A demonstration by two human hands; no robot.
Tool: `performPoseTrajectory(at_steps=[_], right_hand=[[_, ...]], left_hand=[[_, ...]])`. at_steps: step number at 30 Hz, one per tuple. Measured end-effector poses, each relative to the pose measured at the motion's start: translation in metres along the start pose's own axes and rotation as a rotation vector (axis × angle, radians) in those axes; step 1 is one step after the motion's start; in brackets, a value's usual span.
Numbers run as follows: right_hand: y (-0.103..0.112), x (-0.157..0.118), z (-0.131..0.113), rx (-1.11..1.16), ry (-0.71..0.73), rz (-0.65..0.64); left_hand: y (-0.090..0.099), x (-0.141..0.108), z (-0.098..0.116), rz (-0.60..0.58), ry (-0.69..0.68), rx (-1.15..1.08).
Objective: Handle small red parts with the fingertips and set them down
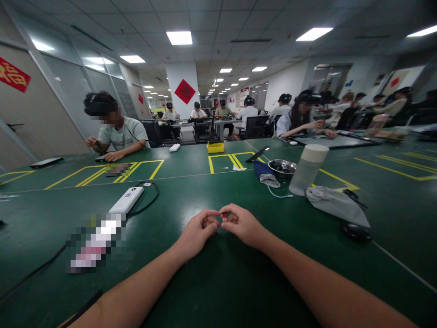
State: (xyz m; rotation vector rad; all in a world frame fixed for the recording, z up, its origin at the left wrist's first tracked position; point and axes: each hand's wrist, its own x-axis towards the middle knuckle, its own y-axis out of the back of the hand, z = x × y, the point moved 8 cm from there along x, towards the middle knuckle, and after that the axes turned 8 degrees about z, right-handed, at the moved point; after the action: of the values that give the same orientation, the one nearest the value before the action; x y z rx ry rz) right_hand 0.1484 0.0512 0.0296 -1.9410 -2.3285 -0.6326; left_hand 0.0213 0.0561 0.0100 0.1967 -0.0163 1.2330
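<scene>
Over the green table, my two hands meet in the middle of the head view. My right hand [243, 225] is closed, with a small red-and-white object [224, 217] pinched between thumb and index finger; its kind is too small to make out. Beside it, my left hand [200, 231] has its fingers curled and its thumb drawn in. The left index fingertip reaches to the right hand's fingertips, close by the small object. Whatever the left fingers may hold is hidden.
Left on the green table [164, 191] lies a white power bank [127, 200] with a black cable and a blurred-out item. To the right stand a metal bowl [282, 167], a bottle [309, 169], a grey pouch [336, 206] and a black mouse [355, 232]. People sit across the table.
</scene>
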Motion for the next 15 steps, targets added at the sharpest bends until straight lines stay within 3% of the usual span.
performPoseTrajectory(at_steps=[3,7,10,15], right_hand=[[0.029,0.008,0.024,0.281,-0.177,0.213],[0.09,0.01,0.06,0.485,-0.32,0.593],[0.132,0.007,0.077,0.376,-0.346,0.786],[0.181,-0.002,0.079,0.122,-0.32,0.95]], left_hand=[[0.002,0.001,-0.002,0.019,0.028,0.032],[-0.005,-0.003,0.001,-0.061,0.019,0.087],[-0.008,-0.006,0.004,-0.106,0.014,0.167],[-0.01,-0.008,0.005,-0.138,0.009,0.228]])
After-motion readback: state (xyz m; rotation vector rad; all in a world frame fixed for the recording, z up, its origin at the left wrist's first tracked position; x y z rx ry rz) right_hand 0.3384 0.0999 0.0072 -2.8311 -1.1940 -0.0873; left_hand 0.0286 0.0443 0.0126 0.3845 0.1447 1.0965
